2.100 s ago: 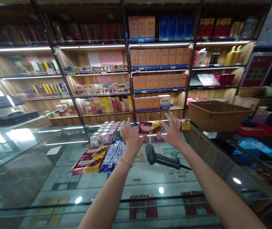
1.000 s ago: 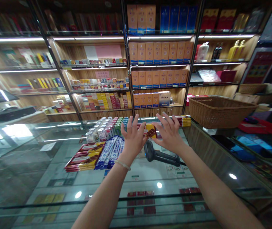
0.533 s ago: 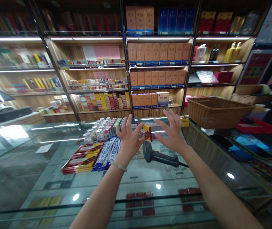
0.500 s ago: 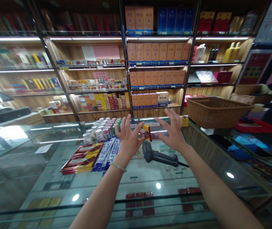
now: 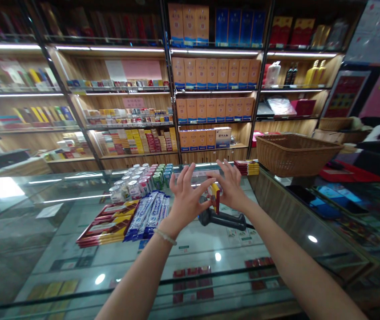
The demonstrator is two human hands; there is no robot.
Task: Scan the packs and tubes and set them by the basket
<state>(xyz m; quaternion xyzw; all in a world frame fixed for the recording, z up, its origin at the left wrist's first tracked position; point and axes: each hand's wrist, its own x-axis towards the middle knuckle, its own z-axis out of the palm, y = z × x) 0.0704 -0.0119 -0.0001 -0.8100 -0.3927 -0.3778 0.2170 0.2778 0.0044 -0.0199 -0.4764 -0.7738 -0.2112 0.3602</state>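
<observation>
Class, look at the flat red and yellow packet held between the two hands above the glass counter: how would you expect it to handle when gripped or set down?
The red and yellow packet looks thin and flat, so probably light. It keeps its shape between the left hand and right hand, suggesting some stiffness. Its wrapper looks glossy, so it may slide on the glass counter; flat, it shouldn't roll.

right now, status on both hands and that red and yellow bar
Left hand and right hand both pinching the red and yellow bar, held on edge above the glass counter. Barcode scanner lying directly beneath. Nothing between.
</observation>
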